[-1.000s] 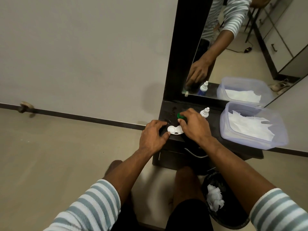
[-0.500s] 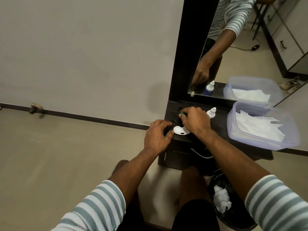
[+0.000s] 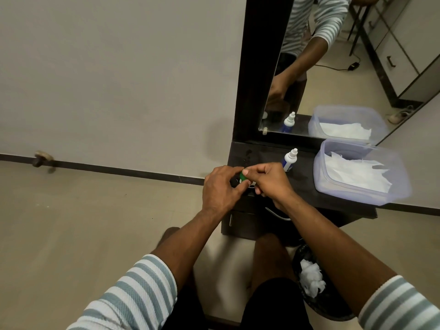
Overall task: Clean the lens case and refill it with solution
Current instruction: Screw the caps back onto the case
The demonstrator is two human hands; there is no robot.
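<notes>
At the front left corner of the dark desk (image 3: 307, 186), both hands were brought together over the lens case (image 3: 250, 186), of which only a white sliver was seen between the fingers; the left hand (image 3: 220, 189) was curled around the case from the left, gripping it; the right hand (image 3: 267, 181) was held in a pinch on the green cap (image 3: 243, 176), thumb on top; whether the cap was being unscrewed or seated could not be told. A solution bottle (image 3: 290, 160) was stood upright just beyond the right hand, untouched; a clear tub of tissues (image 3: 357, 172) was set well to the right; used tissue was noted in the bin (image 3: 312, 279) on the floor. The case was judged light, stiff plastic, likely slippery if wet; a hold on the flat body between the wells was judged best, the ribbed cap edge being taken with fingertips only; tipping was to be avoided once filled.
</notes>
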